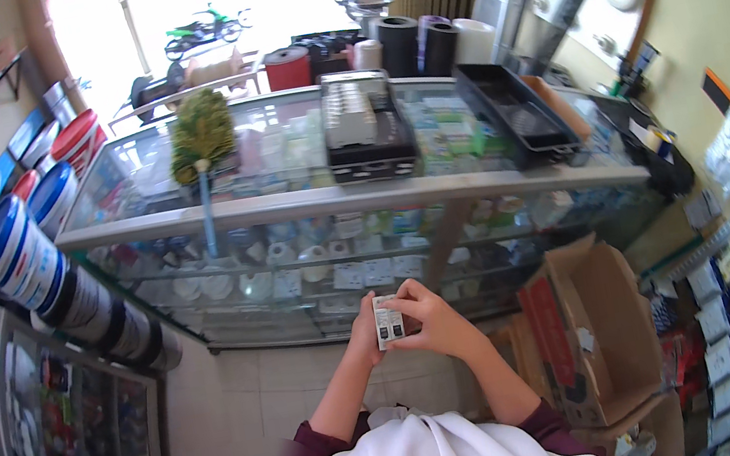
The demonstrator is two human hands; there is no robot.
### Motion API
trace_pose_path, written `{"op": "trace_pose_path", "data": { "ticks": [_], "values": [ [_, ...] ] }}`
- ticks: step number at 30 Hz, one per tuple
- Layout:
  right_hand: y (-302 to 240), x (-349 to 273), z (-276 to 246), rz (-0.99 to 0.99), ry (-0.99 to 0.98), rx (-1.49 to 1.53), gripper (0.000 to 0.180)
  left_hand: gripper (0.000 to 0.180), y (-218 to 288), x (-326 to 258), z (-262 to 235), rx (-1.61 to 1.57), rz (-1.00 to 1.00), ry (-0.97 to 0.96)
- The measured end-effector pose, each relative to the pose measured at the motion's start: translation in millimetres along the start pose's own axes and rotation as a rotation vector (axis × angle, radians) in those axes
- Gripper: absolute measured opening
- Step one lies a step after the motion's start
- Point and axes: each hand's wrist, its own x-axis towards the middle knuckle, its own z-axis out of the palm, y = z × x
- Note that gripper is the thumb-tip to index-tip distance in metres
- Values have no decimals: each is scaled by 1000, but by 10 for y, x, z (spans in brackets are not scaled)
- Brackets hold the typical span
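A small white box [388, 318] with dark printed patches is held upright in front of me, at about the height of the glass counter's lower shelf. My left hand [363, 331] is closed along its left side. From the right, my right hand [433, 319] grips the same box, with fingers at its top edge and the thumb low on it. The fingers partly cover the box, and its printing is too small to make out. Beyond my hands stands the glass display counter [302, 202], with a black holder [374, 153] carrying a row of white packs on top.
A feather duster [201, 138] and a black paint tray [520, 108] lie on the counter, with rolls [400, 46] behind. Stacked paint buckets [22, 249] stand left. An opened cardboard box [613, 331] sits on the right, near hanging packaged goods [715, 327]. Another glass cabinet [68, 427] is at lower left.
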Motion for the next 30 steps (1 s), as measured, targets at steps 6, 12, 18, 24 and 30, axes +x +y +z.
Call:
{"op": "trace_pose_path", "data": {
  "ticks": [6,12,18,24,30],
  "values": [
    [-484,1337,677,-153,53,23,41,45,363,-216,-1139,-83,84,54],
    [-256,2778,1842,-250,219,-417,36,46,717,-436,-1456,-40,74,202],
    [-283,3500,2013,219,62,-611,23,49,1024,-608,-1391,20,107,317],
    [-34,3509,1707,443,146,-588,15,54,1133,-553,-1446,-17,132,287],
    [-28,2723,958,178,250,-502,26,58,1119,-448,-1333,21,106,240]
  ]
}}
